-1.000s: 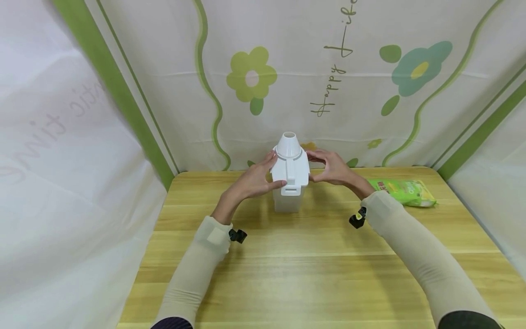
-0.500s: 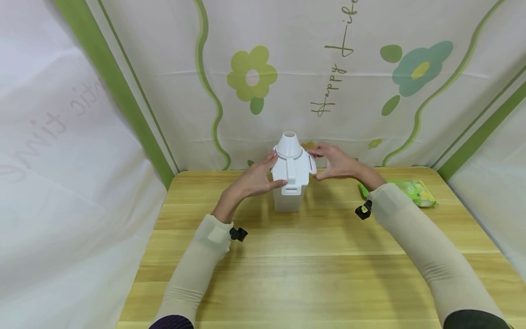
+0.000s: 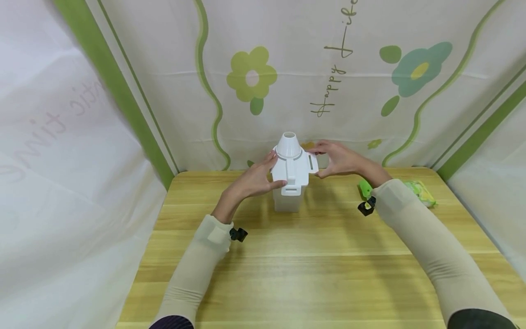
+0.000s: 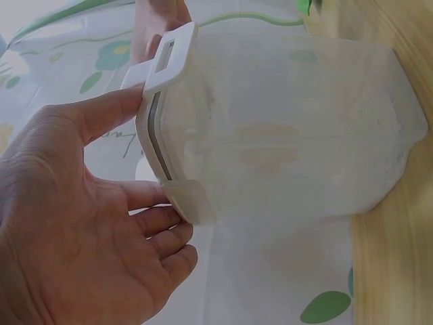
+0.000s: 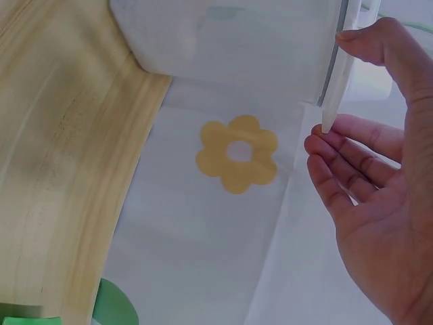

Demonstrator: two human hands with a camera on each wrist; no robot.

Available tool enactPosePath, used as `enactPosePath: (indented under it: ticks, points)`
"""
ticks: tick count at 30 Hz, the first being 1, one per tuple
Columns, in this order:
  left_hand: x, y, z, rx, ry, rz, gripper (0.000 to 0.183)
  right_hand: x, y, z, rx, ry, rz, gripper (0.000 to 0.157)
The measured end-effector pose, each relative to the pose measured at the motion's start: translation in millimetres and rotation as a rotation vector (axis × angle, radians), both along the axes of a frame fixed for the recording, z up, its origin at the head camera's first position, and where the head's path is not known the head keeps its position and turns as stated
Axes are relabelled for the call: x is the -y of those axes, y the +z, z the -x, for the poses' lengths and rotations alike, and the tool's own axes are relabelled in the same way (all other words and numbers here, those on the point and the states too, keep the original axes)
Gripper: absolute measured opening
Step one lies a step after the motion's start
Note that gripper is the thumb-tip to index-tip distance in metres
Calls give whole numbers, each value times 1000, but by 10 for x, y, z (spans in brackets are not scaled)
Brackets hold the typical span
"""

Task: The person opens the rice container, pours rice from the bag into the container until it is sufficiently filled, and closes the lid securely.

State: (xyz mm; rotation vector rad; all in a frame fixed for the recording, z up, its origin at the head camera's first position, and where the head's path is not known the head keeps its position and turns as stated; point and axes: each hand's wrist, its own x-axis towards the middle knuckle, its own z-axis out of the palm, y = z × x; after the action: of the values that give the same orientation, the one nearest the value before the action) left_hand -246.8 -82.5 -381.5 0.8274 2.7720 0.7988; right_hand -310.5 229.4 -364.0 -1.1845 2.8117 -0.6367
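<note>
A translucent plastic storage box (image 3: 286,203) stands upright at the back of the table, topped by a white lid (image 3: 280,171) with a cone-shaped spout (image 3: 289,147). My left hand (image 3: 255,180) grips the lid's left side, thumb at the front and fingers behind. In the left wrist view a grey seal (image 4: 157,132) shows under the rim, beside the slotted front flap (image 4: 169,57). On the right, a slotted side flap (image 3: 313,163) sticks out from the lid. My right hand (image 3: 339,158) holds this flap between thumb and fingers, at its front and back ends.
A green packet (image 3: 421,192) lies on the wooden table (image 3: 296,269) at the right, partly hidden by the right forearm. A white patterned curtain (image 3: 164,82) hangs right behind the box, with more cloth at both sides.
The lid's right flap has swung outward and now stands out sideways. My right hand has moved a little to the right with it. The left hand and box have stayed put.
</note>
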Motion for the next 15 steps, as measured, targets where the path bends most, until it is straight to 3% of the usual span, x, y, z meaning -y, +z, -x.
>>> enactPosePath:
  ticks: [8,15]
  points:
    - [-2,1,3,6,3,10,99,-24,-93,18,-7,31,60,75]
    - [8,-26,7,14,14,2,98,-40,-198,-3,79,39,169,77]
